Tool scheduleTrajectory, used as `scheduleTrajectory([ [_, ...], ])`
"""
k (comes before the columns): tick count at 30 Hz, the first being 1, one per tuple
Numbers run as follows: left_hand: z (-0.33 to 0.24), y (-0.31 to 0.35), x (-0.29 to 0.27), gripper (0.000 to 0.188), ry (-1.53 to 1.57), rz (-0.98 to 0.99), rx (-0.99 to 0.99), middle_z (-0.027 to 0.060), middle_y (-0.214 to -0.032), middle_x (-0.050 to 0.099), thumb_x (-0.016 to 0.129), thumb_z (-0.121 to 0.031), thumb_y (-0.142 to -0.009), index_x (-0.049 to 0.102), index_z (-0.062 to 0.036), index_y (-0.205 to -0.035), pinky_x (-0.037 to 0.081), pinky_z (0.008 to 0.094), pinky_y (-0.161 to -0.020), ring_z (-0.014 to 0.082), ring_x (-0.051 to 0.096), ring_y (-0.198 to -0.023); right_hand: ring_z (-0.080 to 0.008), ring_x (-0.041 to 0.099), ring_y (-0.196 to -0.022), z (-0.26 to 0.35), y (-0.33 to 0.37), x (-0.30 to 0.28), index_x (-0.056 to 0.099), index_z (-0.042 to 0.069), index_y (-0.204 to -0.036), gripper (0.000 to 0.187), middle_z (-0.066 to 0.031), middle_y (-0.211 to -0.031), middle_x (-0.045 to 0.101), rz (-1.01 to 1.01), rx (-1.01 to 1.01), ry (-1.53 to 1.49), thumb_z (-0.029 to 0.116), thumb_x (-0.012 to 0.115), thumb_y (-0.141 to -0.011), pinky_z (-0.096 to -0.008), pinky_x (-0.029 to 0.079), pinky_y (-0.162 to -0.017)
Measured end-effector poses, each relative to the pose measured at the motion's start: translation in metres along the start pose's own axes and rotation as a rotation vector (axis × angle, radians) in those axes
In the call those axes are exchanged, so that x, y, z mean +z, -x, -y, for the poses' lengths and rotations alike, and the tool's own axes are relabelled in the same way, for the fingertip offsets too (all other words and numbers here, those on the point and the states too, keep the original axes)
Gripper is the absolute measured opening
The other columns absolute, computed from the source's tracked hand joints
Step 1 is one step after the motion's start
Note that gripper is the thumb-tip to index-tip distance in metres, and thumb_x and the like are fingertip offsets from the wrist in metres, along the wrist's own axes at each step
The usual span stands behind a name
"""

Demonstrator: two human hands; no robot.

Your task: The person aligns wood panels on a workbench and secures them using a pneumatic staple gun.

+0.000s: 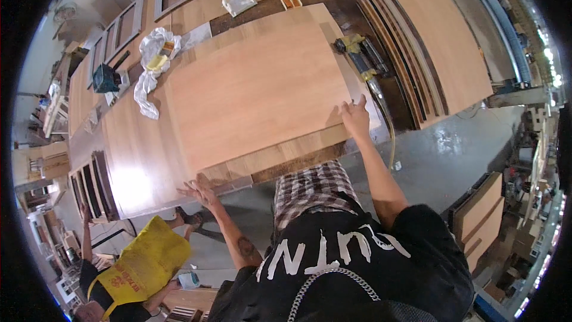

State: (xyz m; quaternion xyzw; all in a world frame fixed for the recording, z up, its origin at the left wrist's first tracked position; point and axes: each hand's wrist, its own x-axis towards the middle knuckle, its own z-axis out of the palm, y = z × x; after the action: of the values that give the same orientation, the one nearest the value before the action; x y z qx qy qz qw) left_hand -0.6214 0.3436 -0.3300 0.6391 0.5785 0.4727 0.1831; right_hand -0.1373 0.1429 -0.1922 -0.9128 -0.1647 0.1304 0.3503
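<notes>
A flat, reddish-tan wood panel [262, 83] lies on a worktable, over paler boards that show along its near and left edges. My left hand [201, 194] is by the panel's near left corner, its fingers spread over the table's edge. At the near right corner is my right hand [356, 118], fingers apart and bent at the panel's edge; whether the fingertips press on it I cannot make out. Neither hand has anything visible in it. Beyond my right hand lies an air nail gun [359, 59] with tape around it and a hose.
A crumpled white plastic bag [156, 53] and a dark green box-shaped container [107, 77] lie on the left. Stacked panels [435, 42] stand at the right. A person in a yellow apron [146, 262] is at the lower left. More boards [485, 217] lean at the lower right.
</notes>
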Motion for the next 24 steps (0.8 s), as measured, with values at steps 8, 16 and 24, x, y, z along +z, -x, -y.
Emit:
scheduleTrajectory([
  [8,-0.079,-0.028,0.013,0.074,-0.14,-0.072,-0.208,0.0263,-0.155,-0.008,0.035,-0.048,-0.1,0.003,-0.0044,-0.151,0.019,0.0455,-0.115,0.0435,0.006,-0.143,-0.0366,0.063,-0.104,-0.001,0.015,0.004,0.027,-0.016,-0.136,0.079,-0.0294,-0.106,0.064,-0.02,0.062,-0.061,0.03,0.065,-0.084,-0.0363,0.047,-0.09],
  [16,-0.073,-0.051,-0.007,0.07,0.177,0.079,-0.25,0.026,-0.155,0.004,0.031,-0.049,-0.1,0.004,-0.0092,-0.152,0.024,0.0506,-0.112,0.0357,0.012,-0.143,-0.039,0.061,-0.105,0.013,0.03,0.003,0.027,-0.018,-0.134,0.084,-0.0323,-0.11,0.061,0.015,0.086,0.098,0.04,0.063,-0.085,-0.0384,0.046,-0.091],
  [24,-0.015,0.056,-0.112,0.09,0.443,-0.163,-0.141,0.0268,-0.135,0.04,0.051,-0.052,-0.092,-0.002,-0.011,-0.152,0.054,0.0451,-0.083,0.0354,0.055,-0.108,-0.0262,0.062,-0.098,-0.066,0.125,-0.042,0.043,-0.011,-0.127,0.075,-0.0189,-0.109,0.063,0.147,0.279,-0.079,0.045,0.067,-0.084,-0.0335,0.047,-0.085],
])
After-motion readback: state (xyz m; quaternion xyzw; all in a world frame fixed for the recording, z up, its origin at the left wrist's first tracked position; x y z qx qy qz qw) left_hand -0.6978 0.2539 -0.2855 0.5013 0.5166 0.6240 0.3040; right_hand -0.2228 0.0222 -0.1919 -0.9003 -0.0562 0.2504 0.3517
